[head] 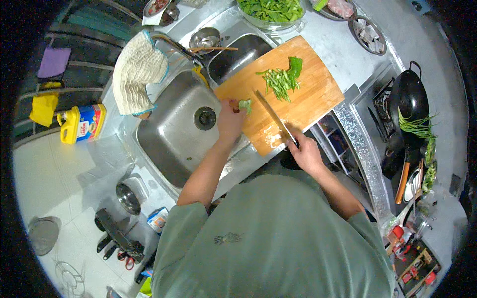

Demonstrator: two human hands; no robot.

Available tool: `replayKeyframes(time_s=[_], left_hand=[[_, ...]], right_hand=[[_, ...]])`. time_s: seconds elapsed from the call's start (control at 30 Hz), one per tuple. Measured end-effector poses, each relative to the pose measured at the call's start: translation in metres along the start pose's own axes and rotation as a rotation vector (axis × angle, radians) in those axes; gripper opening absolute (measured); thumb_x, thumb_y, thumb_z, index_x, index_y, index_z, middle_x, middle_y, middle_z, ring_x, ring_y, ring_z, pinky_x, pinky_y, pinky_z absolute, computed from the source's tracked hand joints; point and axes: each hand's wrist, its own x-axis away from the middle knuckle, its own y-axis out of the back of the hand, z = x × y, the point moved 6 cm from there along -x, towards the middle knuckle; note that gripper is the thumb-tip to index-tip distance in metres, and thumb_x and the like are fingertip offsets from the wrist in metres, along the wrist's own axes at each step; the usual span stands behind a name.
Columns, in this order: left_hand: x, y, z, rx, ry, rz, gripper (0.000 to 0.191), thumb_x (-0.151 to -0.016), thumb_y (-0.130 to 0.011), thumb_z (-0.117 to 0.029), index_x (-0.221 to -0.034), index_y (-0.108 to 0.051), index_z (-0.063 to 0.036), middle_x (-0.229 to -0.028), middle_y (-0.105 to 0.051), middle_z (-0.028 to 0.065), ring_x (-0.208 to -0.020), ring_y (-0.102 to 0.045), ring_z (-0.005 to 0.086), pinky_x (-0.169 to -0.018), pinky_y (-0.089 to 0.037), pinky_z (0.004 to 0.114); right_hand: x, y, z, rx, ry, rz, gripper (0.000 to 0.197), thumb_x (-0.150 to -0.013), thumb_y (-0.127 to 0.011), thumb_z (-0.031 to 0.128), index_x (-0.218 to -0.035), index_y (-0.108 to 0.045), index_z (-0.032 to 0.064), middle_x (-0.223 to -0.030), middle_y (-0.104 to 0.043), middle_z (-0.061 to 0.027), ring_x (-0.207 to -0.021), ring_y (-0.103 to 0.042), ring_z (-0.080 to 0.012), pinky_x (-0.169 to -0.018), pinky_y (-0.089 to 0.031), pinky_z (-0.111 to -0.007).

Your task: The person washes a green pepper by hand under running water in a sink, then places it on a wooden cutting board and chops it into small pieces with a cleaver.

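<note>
A kitchen knife (275, 117) is gripped by its dark handle in my right hand (308, 153), its blade slanting across the wooden cutting board (318, 91). At the board's left edge, my left hand (229, 121) holds a small pale green piece of vegetable (245, 105), partly hidden by the fingers. Thin green strips (279, 85), apparently of green pepper, lie heaped on the board's upper part. A broader green piece (295, 66) touches the heap. Wet, shiny spots mark the board near the knife handle.
The board bridges part of the steel double sink (175, 123). A glove-like knit cloth (136, 74) covers the tap area. Beyond stand a bowl of chopped greens (272, 24) and plates with meat (341, 9) and pale pieces (369, 35). A black wok (411, 93) sits right.
</note>
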Motion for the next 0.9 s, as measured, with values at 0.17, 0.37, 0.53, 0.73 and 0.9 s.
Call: replayKeyframes(time_s=[0.17, 0.37, 0.53, 0.73, 0.9], left_hand=[[-0.002, -0.003, -0.005, -0.21, -0.071, 0.018, 0.038, -0.082, -0.067, -0.031, -0.114, -0.058, -0.0124, -0.09, -0.069, 0.0126, -0.083, -0.067, 0.0316, -0.073, -0.051, 0.043], [-0.008, -0.017, 0.001, -0.2, -0.12, 0.092, 0.025, -0.082, -0.067, -0.031, -0.097, -0.064, -0.0123, -0.085, -0.068, 0.0138, -0.079, -0.066, 0.0346, -0.07, -0.051, 0.046], [-0.005, -0.015, -0.008, -0.207, -0.142, 0.026, 0.023, -0.081, -0.068, -0.029, -0.095, -0.063, -0.011, -0.085, -0.068, 0.014, -0.077, -0.066, 0.035, -0.068, -0.05, 0.048], [-0.005, -0.01, -0.02, -0.273, -0.224, -0.035, 0.022, -0.081, -0.066, -0.027, -0.095, -0.062, -0.0109, -0.087, -0.069, 0.0147, -0.082, -0.066, 0.0353, -0.072, -0.051, 0.047], [-0.015, -0.013, -0.014, -0.344, -0.145, 0.037, 0.025, -0.082, -0.064, -0.03, -0.094, -0.062, -0.0086, -0.09, -0.069, 0.0146, -0.085, -0.066, 0.0355, -0.073, -0.051, 0.046]], right_hand=[[-0.004, -0.005, 0.008, 0.001, -0.087, 0.068, 0.026, -0.092, -0.059, 0.022, -0.111, -0.059, 0.0034, -0.082, -0.065, -0.0273, -0.076, -0.064, -0.0447, -0.068, -0.052, -0.053], [-0.006, -0.025, 0.009, 0.013, -0.086, 0.087, 0.022, -0.092, -0.059, 0.021, -0.1, -0.057, 0.001, -0.078, -0.063, -0.0268, -0.077, -0.062, -0.0469, -0.069, -0.05, -0.054], [-0.01, -0.035, 0.009, 0.061, -0.032, 0.063, 0.019, -0.09, -0.058, 0.016, -0.099, -0.054, -0.0011, -0.083, -0.063, -0.0274, -0.08, -0.062, -0.0459, -0.07, -0.051, -0.052], [-0.018, -0.036, 0.016, 0.105, 0.024, 0.09, 0.019, -0.089, -0.056, 0.011, -0.103, -0.054, -0.0008, -0.08, -0.063, -0.025, -0.078, -0.063, -0.044, -0.068, -0.05, -0.051], [-0.024, -0.034, 0.018, 0.168, 0.076, 0.109, 0.02, -0.09, -0.056, 0.013, -0.104, -0.054, -0.0014, -0.076, -0.063, -0.0252, -0.075, -0.063, -0.044, -0.067, -0.05, -0.052]])
